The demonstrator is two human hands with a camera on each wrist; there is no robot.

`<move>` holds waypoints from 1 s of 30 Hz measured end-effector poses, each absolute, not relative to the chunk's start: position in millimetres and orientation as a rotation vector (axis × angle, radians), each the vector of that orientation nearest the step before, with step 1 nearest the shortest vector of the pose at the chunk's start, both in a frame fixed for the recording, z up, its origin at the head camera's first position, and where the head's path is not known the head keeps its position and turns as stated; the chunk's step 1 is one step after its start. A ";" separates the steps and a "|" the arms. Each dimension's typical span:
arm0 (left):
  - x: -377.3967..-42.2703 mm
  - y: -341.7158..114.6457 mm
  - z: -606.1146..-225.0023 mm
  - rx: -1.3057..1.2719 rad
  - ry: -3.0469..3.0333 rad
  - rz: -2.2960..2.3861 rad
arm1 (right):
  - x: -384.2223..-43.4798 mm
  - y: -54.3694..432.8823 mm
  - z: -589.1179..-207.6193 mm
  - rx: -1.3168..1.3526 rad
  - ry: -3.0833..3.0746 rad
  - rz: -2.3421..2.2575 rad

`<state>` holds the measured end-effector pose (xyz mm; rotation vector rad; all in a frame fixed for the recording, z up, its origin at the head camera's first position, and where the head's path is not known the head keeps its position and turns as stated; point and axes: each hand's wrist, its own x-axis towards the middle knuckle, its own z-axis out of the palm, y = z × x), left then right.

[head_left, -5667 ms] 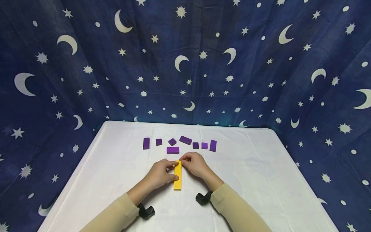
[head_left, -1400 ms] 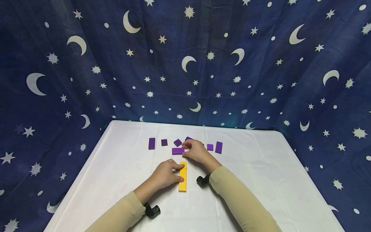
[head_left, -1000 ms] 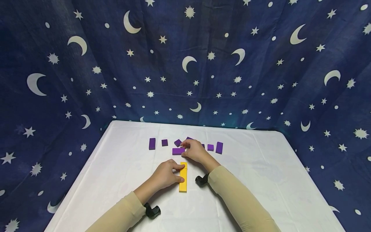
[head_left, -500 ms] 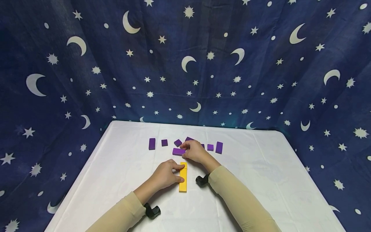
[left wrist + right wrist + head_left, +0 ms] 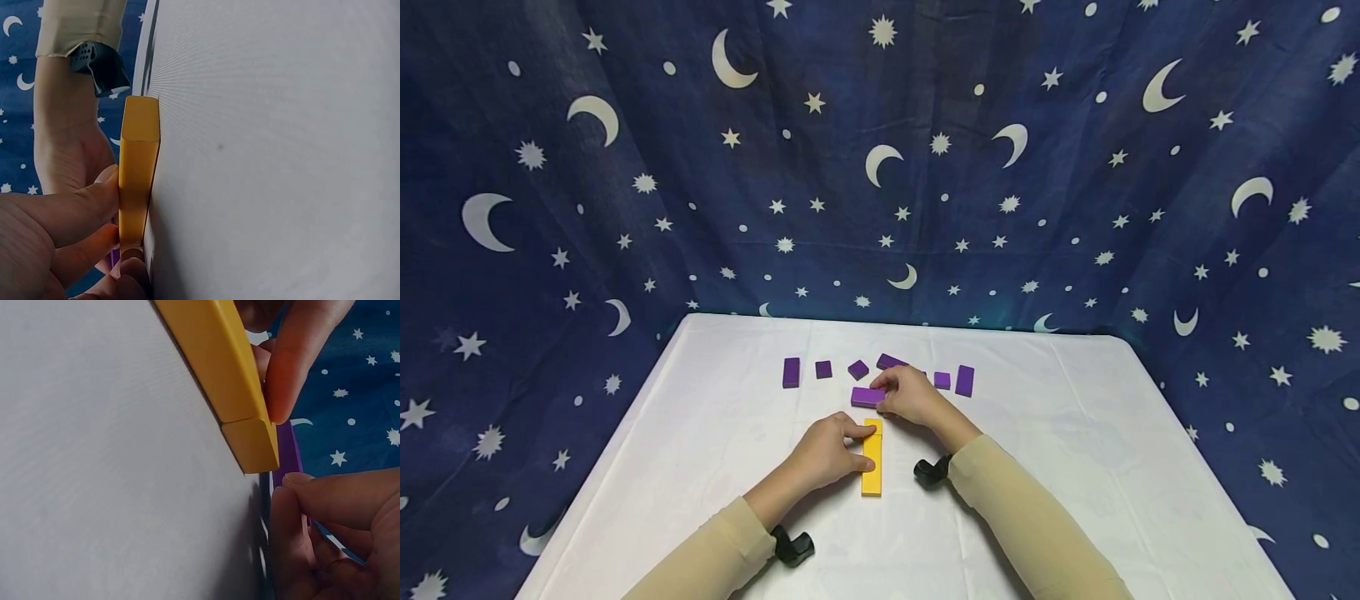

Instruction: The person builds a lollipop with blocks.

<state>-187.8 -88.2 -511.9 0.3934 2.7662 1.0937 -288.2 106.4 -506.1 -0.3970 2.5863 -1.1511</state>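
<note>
My left hand (image 5: 823, 450) holds a row of yellow blocks on the table, thumb on the long yellow block (image 5: 872, 483) and index finger by the small yellow block (image 5: 871, 422) at its far end. The two meet end to end, their seam showing in the right wrist view. Just beyond, my right hand (image 5: 913, 397) pinches the right end of a long purple block (image 5: 866, 397) between thumb and fingers. In the right wrist view this purple block (image 5: 288, 453) is partly behind the yellow end and the fingers. A gap separates it from the yellow row.
Behind, more purple blocks lie spread out: long ones at left (image 5: 791, 372), centre (image 5: 891, 362) and right (image 5: 965, 381), and small ones between, such as one cube (image 5: 823, 369). My right hand partly covers another. Starry cloth (image 5: 880, 208) walls the white table (image 5: 1075, 458).
My right hand left the yellow row for the long purple block, which has since tilted, then slid slightly right and towards me. The left hand stays on the yellow blocks.
</note>
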 end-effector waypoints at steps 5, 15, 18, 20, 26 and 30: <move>-188.2 -88.1 -512.2 0.389 2.766 1.095 | -284.8 111.9 -505.6 -0.418 2.535 -1.233; -188.4 -88.5 -512.1 0.399 2.763 1.094 | -279.6 121.3 -507.0 -0.452 2.532 -1.233; -188.7 -88.3 -512.3 0.395 2.760 1.096 | -279.1 123.6 -509.5 -0.468 2.540 -1.212; -188.8 -88.1 -512.3 0.391 2.757 1.097 | -278.8 124.7 -511.1 -0.470 2.542 -1.203; -187.8 -88.2 -511.3 0.399 2.764 1.099 | -278.0 125.4 -515.4 -0.465 2.568 -1.183; -187.3 -88.3 -512.2 0.398 2.768 1.099 | -275.8 125.4 -516.2 -0.463 2.584 -1.167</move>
